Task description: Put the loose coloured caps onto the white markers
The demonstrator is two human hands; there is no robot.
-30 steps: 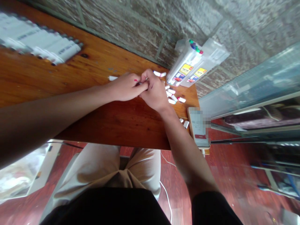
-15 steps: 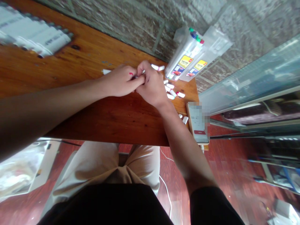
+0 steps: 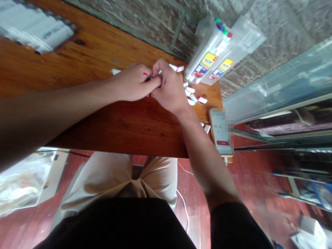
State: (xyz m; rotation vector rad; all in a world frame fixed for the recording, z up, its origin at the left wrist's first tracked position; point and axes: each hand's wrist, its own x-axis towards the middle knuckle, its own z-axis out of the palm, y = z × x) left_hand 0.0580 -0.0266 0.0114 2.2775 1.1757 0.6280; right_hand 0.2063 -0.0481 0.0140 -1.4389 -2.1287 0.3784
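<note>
My left hand and my right hand meet above the wooden table, both closed, with their fingers touching. A white marker shows its end past the left side of my left hand, and a small pale bit of it shows between the fingers. Most of the marker is hidden by the hands. Beside my right hand lie several loose white marker caps, and another white piece rests just behind its knuckles.
Many grey-white markers lie in a row at the far left of the table. Clear plastic marker cases stand against the brick wall, some markers inside. A phone lies at the right edge, near more white caps.
My view has shifted slightly, so the table and cases appear a little higher. Both hands stay closed together in nearly the same pose.
</note>
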